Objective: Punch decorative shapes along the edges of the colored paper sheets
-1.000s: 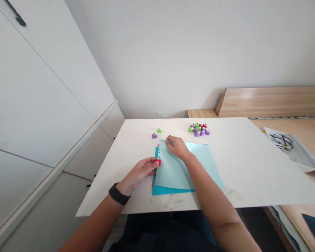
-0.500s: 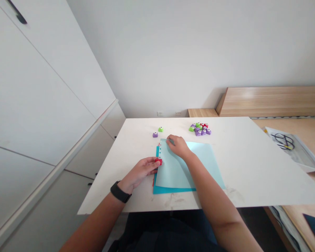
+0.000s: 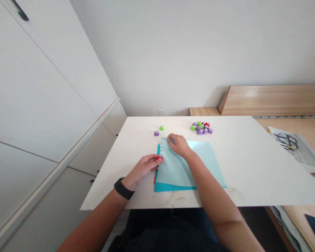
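Note:
My left hand point(image 3: 146, 166) is closed on a small red clip point(image 3: 159, 159) at the left edge of a pale blue sheet point(image 3: 177, 171). My thumb lies on the clip, and its far side is hidden. A row of small holes runs along that edge, above the clip. My right hand point(image 3: 179, 144) pinches the sheet near its top left corner with curled fingers, lifting it slightly. Under the sheet lies a brighter blue sheet point(image 3: 168, 188), showing at the left and bottom. A sliver of red shows at its left side.
Behind the sheets stand a green eyed piece point(image 3: 162, 128) and a purple one point(image 3: 156, 133). Several more purple, green and red eyed pieces point(image 3: 201, 128) are heaped farther right on the white table point(image 3: 252, 161). A tray with black cable point(image 3: 287, 141) lies beyond the right edge.
The view has shifted slightly. My left thumb has moved a little across the red clip, while my right hand keeps its grip at the top of the sheet.

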Tool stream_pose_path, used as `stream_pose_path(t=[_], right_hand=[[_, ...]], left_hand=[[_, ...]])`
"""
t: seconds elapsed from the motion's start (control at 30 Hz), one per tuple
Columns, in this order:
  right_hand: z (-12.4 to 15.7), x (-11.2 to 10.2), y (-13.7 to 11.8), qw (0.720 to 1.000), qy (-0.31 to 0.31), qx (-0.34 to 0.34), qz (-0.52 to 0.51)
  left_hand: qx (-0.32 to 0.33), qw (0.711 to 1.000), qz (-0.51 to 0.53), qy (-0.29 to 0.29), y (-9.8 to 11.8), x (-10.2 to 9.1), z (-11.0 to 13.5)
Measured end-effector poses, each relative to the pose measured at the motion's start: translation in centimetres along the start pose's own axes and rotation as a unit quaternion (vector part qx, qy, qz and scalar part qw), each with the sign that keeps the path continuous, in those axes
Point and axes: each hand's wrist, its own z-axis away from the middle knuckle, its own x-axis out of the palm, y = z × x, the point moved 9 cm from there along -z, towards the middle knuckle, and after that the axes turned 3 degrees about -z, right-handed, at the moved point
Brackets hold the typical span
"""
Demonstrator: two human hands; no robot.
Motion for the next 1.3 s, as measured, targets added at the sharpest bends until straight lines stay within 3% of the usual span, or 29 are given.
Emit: stream_pose_path(t=[0.6, 1.0, 1.3], right_hand=[[0.0, 0.5, 0.2, 1.0, -0.006, -0.004, 0.002], [0.0, 0.2, 1.0, 1.0, -0.003, 0.003, 0.007], [0.0, 0.3, 0.9, 1.0, -0.009, 0.0, 0.0]], left_hand=[[0.015, 1.0, 0.013, 0.018, -0.1, 0.1, -0.2], [-0.025, 0.999, 0.002, -0.02, -0.7, -1.3, -0.3], [-0.011, 0.995, -0.099, -0.013, 0.9, -3.4, 0.2]])
